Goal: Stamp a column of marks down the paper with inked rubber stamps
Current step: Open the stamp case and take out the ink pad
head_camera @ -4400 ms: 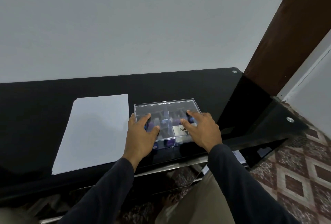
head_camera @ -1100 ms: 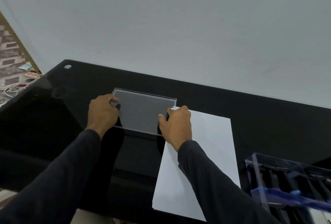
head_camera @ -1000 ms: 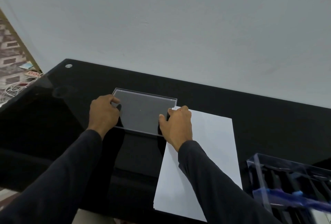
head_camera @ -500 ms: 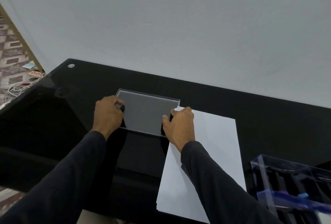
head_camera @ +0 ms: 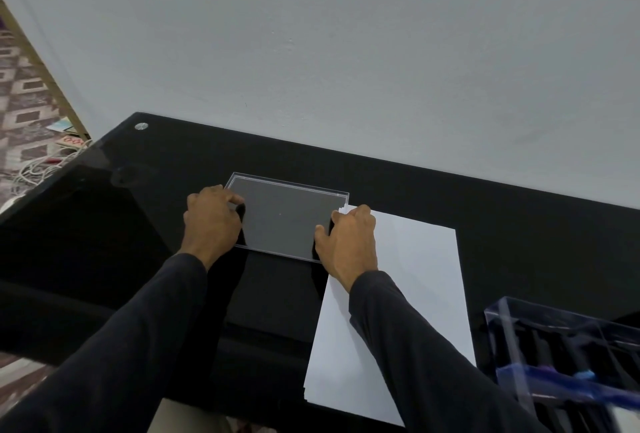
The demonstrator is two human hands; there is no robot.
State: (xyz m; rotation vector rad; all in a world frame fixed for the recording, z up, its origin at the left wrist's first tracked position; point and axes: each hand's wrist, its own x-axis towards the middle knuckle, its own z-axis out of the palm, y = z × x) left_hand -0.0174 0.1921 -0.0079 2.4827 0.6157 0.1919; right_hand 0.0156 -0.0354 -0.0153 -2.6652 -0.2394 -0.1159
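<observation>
bare left hand (head_camera: 212, 221) & right hand (head_camera: 349, 242), long dark sleeves (head_camera: 145, 328) to wrists

Your table (head_camera: 519, 224) runs left to right, with the wall (head_camera: 346, 51) behind its far edge. The clear lid (head_camera: 284, 221) lies flat on the table, left of centre and toward the far side. Your left hand (head_camera: 211, 221) is at the lid's left end and your right hand (head_camera: 349, 242) is at its right end. The paper (head_camera: 415, 276) lies on the table just right of the lid, its far left corner touching the lid's right end, and it reaches to the near edge. The open stamp box (head_camera: 561, 356) sits right of the paper, near you. Floor (head_camera: 20, 114) and cables (head_camera: 34, 169) lie beyond the table's left end.
</observation>
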